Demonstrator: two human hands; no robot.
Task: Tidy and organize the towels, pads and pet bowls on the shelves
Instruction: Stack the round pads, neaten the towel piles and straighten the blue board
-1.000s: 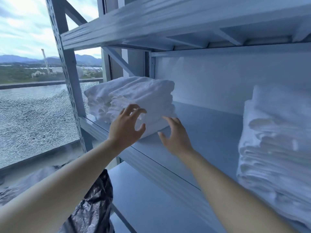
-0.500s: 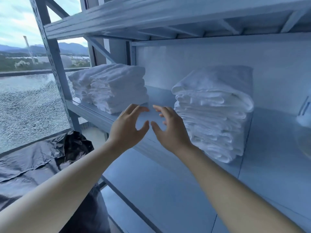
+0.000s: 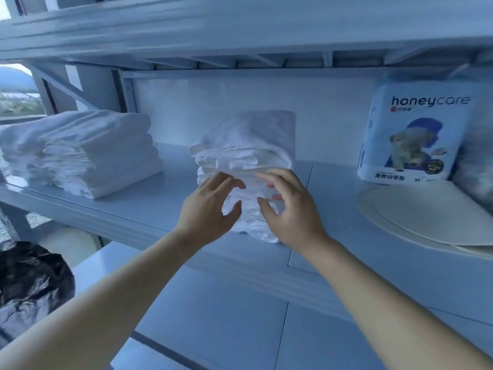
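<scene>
A stack of folded white towels (image 3: 240,156) stands in the middle of the grey shelf (image 3: 149,209). My left hand (image 3: 210,209) and my right hand (image 3: 290,209) are raised side by side just in front of that stack, fingers spread and loosely bent, holding nothing. Whether the fingertips touch the towels I cannot tell. A second, wider pile of white towels (image 3: 88,153) lies at the shelf's left end. On the right a pack of honeycare pet pads (image 3: 416,134) stands upright behind pale shallow pet bowls (image 3: 432,217).
Another shelf board (image 3: 240,30) hangs close overhead. A lower shelf (image 3: 213,316) runs beneath my arms. A black plastic bag (image 3: 29,279) lies at the lower left, beside a window (image 3: 18,97).
The view and both hands have swung right, from the left towel pile to the middle stack. The pad pack and bowls have come into view.
</scene>
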